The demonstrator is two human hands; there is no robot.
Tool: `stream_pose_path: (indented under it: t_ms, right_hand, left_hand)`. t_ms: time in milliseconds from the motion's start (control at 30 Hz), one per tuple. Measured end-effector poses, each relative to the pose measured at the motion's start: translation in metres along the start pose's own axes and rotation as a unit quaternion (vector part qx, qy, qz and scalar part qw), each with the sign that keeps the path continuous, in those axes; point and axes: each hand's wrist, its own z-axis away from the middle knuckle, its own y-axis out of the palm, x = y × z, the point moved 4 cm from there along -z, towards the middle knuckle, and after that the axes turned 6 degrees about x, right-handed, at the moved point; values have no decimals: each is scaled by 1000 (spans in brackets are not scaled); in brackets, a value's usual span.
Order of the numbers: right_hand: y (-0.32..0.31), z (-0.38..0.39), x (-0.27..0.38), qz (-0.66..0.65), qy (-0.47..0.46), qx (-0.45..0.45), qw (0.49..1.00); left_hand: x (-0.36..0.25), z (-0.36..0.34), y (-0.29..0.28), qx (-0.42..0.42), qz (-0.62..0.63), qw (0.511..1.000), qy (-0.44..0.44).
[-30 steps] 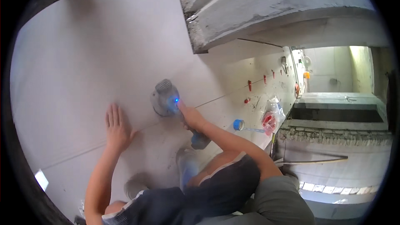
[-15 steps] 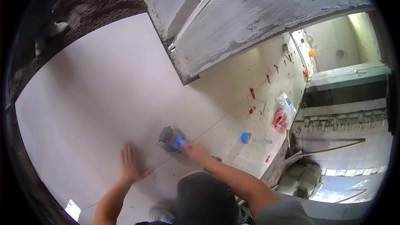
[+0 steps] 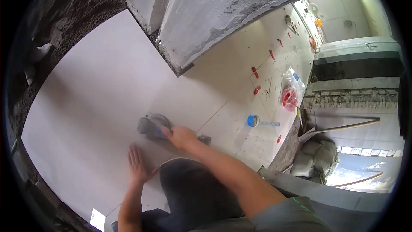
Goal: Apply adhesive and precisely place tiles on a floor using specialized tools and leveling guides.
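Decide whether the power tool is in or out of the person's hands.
In: the right hand grips the power tool, its ends showing either side; the left hand rests on the tile.

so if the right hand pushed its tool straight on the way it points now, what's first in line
The way looks free: the right hand, gripping the handheld power tool, would likely cross bare floor tile to the dark rough ground past its edge; exact line unclear.

We see the tool [image 3: 150, 126], grey, with ribbed head and round base, resting on the tile [image 3: 98, 86] just left of the frame's centre; its handle points to lower right. The tile, pale and flat, covers much of the frame's left half.
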Motion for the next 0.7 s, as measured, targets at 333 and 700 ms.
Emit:
stream_pose_path:
  t_ms: [333,700]
  right_hand:
    - [-16,-40,41,58,-38,14,998]
    - [-55,-71,104,72,-51,-50,995]
  left_hand:
    - [2,4,-4,65,59,995,-42]
    - [10,-29,-29,-83,79,958,-263]
